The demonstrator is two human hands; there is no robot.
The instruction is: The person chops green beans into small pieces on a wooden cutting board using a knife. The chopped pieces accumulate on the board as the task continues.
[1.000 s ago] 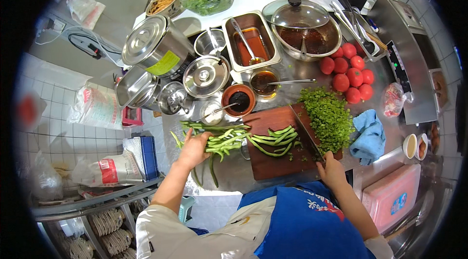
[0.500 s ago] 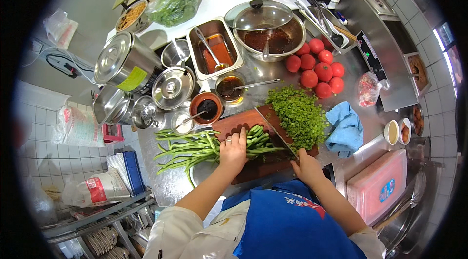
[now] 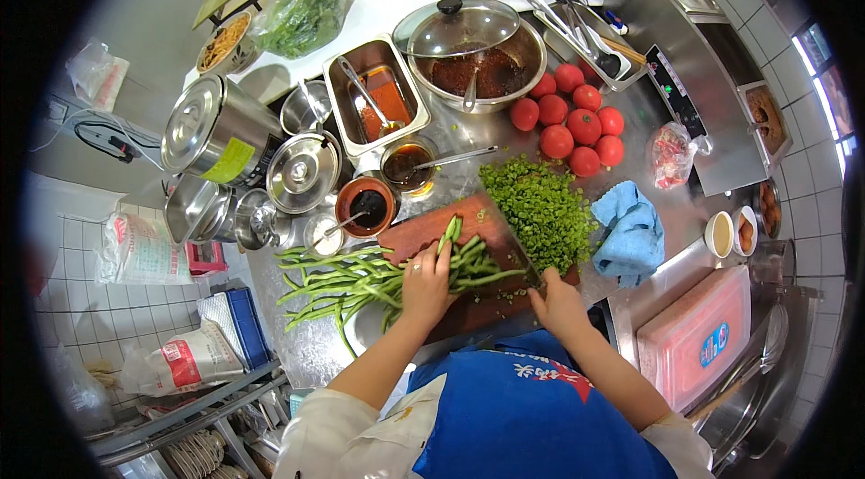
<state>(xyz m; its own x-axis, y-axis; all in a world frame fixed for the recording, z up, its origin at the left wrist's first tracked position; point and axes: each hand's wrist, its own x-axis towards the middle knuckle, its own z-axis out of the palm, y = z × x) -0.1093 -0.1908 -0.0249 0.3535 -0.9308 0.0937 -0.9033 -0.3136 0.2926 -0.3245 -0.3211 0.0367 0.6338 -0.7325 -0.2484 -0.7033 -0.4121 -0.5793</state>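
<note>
My left hand (image 3: 426, 288) is closed over a bunch of long green beans (image 3: 338, 276) lying across a reddish-brown cutting board (image 3: 419, 236). One bean pokes up past its fingertips, and the bean tails spread left off the board. My right hand (image 3: 557, 306) grips the handle of a kitchen knife (image 3: 514, 234). Its broad blade points away from me, between the bean ends and a heap of chopped green pieces (image 3: 541, 213). The fingers hide most of the handle. A few green bits lie on the board near the blade.
Beyond the board stand a dark sauce bowl (image 3: 365, 207), a glass bowl with a spoon (image 3: 410, 164), a tray of red oil (image 3: 387, 100) and a lidded pan (image 3: 478, 73). Tomatoes (image 3: 584, 126) and a blue cloth (image 3: 629, 236) lie right. A lidded plastic box (image 3: 694, 339) sits near right.
The left hand has shifted slightly on the beans, and one bean now sticks up by its fingers. The knife stays in the right hand beside the bean ends. The whole view has shifted a little.
</note>
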